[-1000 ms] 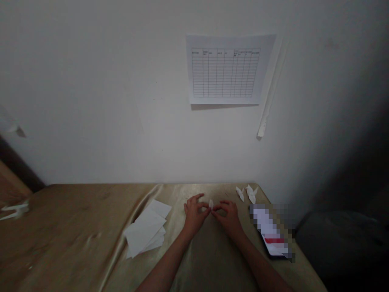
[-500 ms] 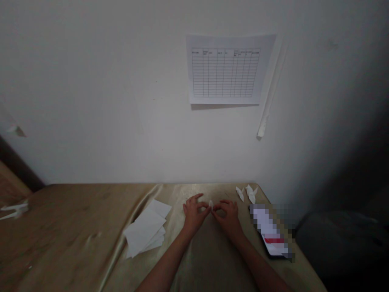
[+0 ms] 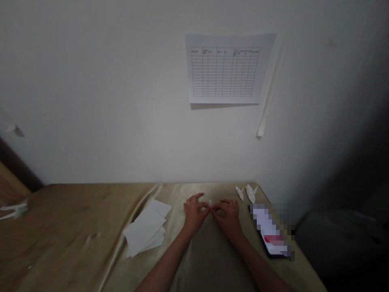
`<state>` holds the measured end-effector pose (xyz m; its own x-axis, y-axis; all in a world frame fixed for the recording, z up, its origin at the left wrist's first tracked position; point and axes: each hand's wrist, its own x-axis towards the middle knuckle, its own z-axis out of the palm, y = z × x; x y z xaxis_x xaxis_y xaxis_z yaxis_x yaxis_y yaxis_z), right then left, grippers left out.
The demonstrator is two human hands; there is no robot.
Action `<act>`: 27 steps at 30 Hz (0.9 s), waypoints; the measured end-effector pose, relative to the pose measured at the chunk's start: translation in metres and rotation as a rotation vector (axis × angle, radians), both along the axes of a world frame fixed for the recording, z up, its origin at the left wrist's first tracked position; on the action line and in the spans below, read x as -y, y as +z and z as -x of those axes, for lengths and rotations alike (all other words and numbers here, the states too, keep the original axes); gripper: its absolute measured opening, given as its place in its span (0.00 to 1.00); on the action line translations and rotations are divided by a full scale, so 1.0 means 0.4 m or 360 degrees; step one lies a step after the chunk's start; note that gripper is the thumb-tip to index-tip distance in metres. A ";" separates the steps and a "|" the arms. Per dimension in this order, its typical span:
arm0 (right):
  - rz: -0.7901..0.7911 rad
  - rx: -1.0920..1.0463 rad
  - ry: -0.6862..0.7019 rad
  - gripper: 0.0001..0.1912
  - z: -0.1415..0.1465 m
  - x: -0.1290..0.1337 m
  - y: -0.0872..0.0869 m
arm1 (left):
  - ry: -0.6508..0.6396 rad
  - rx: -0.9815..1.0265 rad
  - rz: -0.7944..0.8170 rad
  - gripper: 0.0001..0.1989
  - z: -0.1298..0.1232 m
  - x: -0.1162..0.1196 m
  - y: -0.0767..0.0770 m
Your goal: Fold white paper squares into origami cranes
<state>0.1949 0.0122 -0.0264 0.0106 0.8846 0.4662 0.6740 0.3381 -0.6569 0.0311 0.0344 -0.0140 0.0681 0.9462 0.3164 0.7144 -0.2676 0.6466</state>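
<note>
Between my hands is a small folded white paper (image 3: pixel 210 204), upright above the cloth. My left hand (image 3: pixel 195 209) pinches its left side with thumb and index finger, the other fingers spread. From the right, my right hand (image 3: pixel 227 211) pinches it the same way. The paper's lower part is hidden by my fingertips. Several white paper sheets (image 3: pixel 146 229) lie fanned out to the left. Two folded white paper figures, one (image 3: pixel 240 193) smaller and one (image 3: pixel 251 193) larger, rest at the back right.
A phone (image 3: pixel 269 231) with a lit screen lies right of my right hand, partly pixelated. The table (image 3: pixel 75 227) has a golden-brown cloth with a fold. White scraps (image 3: pixel 14 210) lie far left. A printed chart (image 3: pixel 225 71) hangs on the wall.
</note>
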 end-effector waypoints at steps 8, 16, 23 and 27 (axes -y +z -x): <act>0.0031 0.0006 0.0012 0.06 -0.003 -0.002 -0.001 | -0.0006 -0.0027 0.0005 0.05 -0.001 0.002 0.004; 0.0025 0.0023 0.0059 0.05 -0.001 -0.001 -0.002 | 0.0001 -0.0054 0.0011 0.06 0.003 -0.002 0.004; -0.0006 0.0007 -0.0004 0.07 -0.005 -0.005 -0.003 | -0.0059 -0.0029 -0.0022 0.04 0.000 -0.003 -0.006; -0.0013 -0.0006 0.0017 0.07 -0.004 -0.003 -0.002 | -0.0044 -0.0028 -0.0019 0.02 0.003 -0.005 -0.007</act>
